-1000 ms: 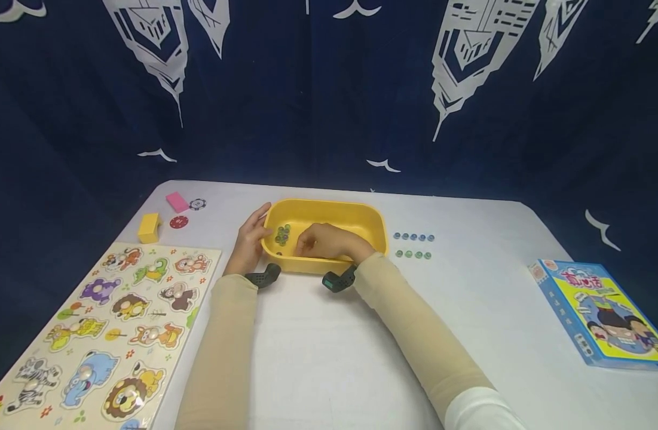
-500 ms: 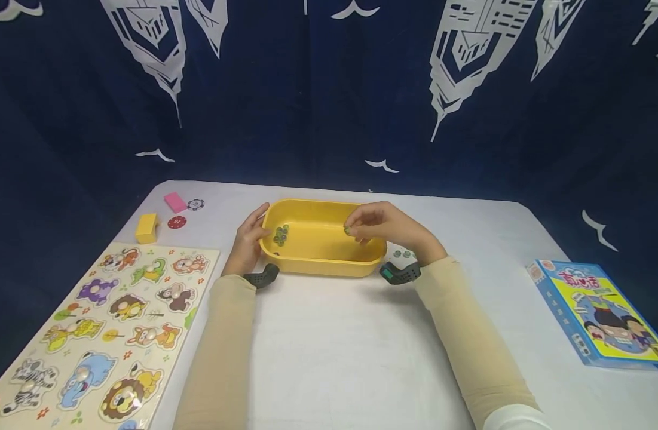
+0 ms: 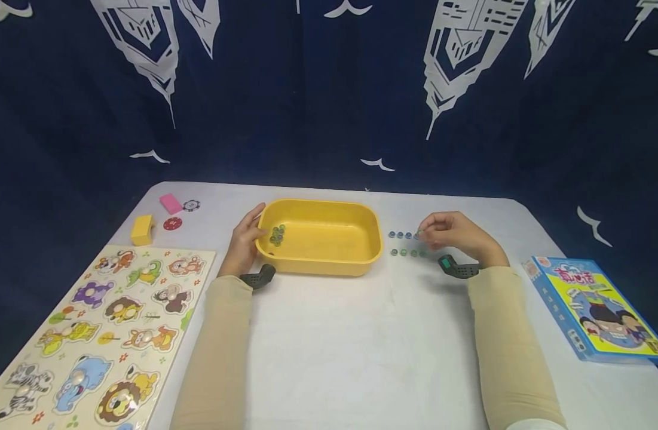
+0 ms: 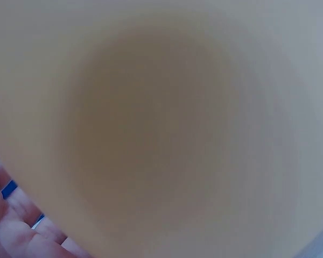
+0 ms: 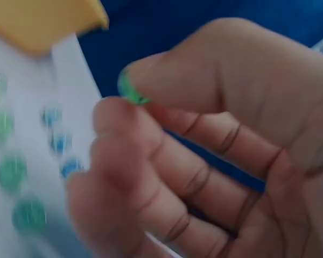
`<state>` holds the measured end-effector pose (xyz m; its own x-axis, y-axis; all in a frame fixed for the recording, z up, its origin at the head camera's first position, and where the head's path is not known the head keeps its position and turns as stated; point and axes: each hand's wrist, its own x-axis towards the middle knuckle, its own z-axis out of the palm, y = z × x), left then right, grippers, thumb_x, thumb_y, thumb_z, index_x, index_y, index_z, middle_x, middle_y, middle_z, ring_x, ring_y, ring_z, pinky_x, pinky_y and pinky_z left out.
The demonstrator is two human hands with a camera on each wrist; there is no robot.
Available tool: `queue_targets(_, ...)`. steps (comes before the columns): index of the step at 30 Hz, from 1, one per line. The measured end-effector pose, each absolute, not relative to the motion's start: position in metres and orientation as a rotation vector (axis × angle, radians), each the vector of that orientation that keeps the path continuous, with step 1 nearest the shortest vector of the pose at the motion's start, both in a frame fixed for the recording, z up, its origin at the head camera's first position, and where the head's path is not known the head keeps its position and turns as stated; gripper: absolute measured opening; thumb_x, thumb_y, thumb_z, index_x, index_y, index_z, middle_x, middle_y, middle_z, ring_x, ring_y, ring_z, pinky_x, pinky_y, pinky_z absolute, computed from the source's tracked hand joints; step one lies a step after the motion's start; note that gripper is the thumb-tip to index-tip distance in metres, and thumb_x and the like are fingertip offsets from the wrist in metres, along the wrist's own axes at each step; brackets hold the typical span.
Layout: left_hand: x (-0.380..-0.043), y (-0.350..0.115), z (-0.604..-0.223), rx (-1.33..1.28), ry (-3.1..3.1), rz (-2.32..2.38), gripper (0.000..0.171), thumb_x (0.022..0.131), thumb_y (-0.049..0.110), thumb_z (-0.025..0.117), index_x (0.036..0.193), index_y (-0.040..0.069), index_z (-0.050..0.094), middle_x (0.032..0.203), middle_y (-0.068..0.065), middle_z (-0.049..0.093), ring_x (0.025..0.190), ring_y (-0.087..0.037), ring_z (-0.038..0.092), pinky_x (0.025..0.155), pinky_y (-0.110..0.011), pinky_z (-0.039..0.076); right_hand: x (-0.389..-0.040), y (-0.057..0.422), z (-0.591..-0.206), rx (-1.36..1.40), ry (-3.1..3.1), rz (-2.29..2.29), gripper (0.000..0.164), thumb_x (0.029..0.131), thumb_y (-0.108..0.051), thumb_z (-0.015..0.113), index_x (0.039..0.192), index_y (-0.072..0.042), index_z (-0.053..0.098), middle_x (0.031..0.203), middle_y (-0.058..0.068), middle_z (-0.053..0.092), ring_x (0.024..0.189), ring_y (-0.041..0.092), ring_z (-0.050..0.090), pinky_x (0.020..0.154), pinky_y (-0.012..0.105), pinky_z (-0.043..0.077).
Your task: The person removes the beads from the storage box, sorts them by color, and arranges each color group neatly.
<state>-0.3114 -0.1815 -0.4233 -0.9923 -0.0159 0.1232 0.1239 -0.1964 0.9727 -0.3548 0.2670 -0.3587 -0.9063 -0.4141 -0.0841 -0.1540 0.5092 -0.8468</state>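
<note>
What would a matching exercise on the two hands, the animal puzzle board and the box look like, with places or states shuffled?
1. Right hand
2. Animal puzzle board
3. Left hand
4. Box

A. Holding the yellow tray
B. Lying on the table's right side
C. Pinching a greenish marble
D. Lying on the table's left side

Pairs: 1-C, 2-D, 3-A, 4-B

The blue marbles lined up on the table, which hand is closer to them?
Right. The right hand is at the right end of the blue marbles, its fingers pinching a green marble. The left hand is farther away, holding the yellow tub's left end.
</note>
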Motion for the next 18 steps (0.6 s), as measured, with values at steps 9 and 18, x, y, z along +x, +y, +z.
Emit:
queue_targets(9,-0.312,-0.182,-0.424,-0.164,-1.893,-2.394,0.072,0.087,-0.003,0.040,0.157,0.006,0.026,0.158,-0.017,0.034,0.145,-0.028,0.034,0.119,-0.038,0.029,-0.355,0.301,-0.381,-0.352,2.486,-1.286,0.034,0.089,-0.011,0.069,0.114,0.012,0.062,0.090,0.004,0.065,0.071,0.012,0.056,0.069,0.026,0.054)
queue_targets(18,-0.312,-0.182,-0.424,-0.136,-1.901,-2.397,0.072,0.086,-0.001,0.040,0.157,0.009,0.028,0.158,-0.016,0.035,0.145,-0.027,0.035,0.120,-0.037,0.027,-0.358,0.303,-0.391,-0.368,2.568,-1.123,0.035,0.088,-0.012,0.072,0.112,0.013,0.065,0.094,0.005,0.070,0.076,0.010,0.054,0.069,0.023,0.047)
